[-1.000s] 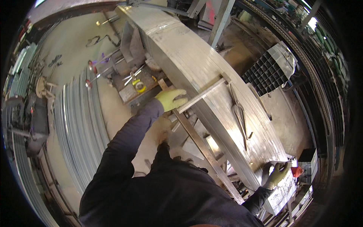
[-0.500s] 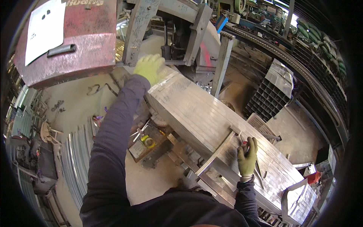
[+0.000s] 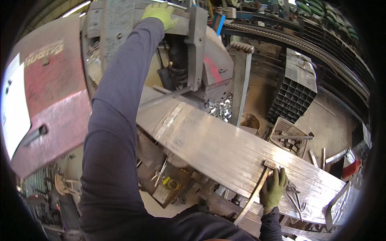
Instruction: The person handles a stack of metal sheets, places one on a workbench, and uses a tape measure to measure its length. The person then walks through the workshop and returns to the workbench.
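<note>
My left hand (image 3: 161, 16), in a yellow-green glove, is stretched far forward onto the grey metal beam (image 3: 177, 25) of a large machine; its fingers bend over the top, their tips hidden. My right hand (image 3: 274, 189), gloved alike, rests on a long bundle of flat-sided metal tubes (image 3: 217, 140), fingers apart and loosely bent. Close to its left lies a hammer (image 3: 257, 188), its head near the fingertips and its wooden handle pointing toward me. A pair of pliers (image 3: 296, 199) lies on the tubes to the right.
The machine's red cover (image 3: 56, 92) stands at the left, and a post (image 3: 240, 84) rises beyond the bundle. Metal offcuts (image 3: 220, 109) lie behind it. A plastic basket (image 3: 290, 136) and stacked square tubes (image 3: 295, 90) sit at the right. Below is a yellow tape measure (image 3: 172, 184).
My left hand has gone from the far end of the tube bundle up and forward onto the machine's beam. My right hand stays beside the hammer. The whole view has shifted.
</note>
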The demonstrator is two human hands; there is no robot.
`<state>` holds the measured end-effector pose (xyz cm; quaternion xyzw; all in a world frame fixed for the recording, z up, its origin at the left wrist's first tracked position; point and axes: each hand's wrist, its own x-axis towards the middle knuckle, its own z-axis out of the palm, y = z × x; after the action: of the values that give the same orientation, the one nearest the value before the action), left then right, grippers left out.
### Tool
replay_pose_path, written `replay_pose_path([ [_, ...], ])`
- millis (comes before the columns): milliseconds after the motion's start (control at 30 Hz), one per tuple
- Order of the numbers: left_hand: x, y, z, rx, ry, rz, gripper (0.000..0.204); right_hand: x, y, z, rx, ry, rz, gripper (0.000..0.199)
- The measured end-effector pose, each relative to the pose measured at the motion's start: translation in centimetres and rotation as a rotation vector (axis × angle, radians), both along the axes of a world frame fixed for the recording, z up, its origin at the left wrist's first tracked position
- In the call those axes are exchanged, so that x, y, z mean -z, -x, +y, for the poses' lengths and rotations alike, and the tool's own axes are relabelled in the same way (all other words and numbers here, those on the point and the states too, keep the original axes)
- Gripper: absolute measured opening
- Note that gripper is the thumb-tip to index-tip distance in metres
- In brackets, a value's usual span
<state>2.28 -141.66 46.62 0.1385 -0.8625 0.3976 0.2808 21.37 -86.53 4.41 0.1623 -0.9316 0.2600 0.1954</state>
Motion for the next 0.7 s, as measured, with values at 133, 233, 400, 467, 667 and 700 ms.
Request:
replay_pose_path([
  [133, -1.2, 6.2, -1.6, -0.099, -0.003, 0.002, 0.064, -0.3, 0.5, -0.8, 0.032, -0.043, 0.028, 0.047],
  [233, -2.4, 8.2, -2.5, -0.011, -0.183, 0.018, 0.060, -0.4, 0.7, -1.0, 0.071, -0.094, 0.039, 0.044],
  [400, -3.7, 10.4, -5.1, -0.076, -0.127, 0.054, 0.065, -0.2, 0.9, -1.1, 0.062, -0.122, 0.028, 0.046],
  [467, -3.9, 11.5, -5.8, -0.119, -0.084, 0.051, 0.065, -0.1, 1.1, -1.2, 0.061, -0.114, 0.003, 0.048],
  [667, -3.7, 13.7, -5.7, -0.200, -0.081, 0.086, 0.065, 0.3, 1.2, -1.0, 0.076, -0.139, 0.010, 0.049],
  [700, -3.7, 13.9, -5.6, -0.213, -0.145, 0.074, 0.068, 0.3, 1.2, -1.0, 0.081, -0.180, 0.003, 0.050],
])
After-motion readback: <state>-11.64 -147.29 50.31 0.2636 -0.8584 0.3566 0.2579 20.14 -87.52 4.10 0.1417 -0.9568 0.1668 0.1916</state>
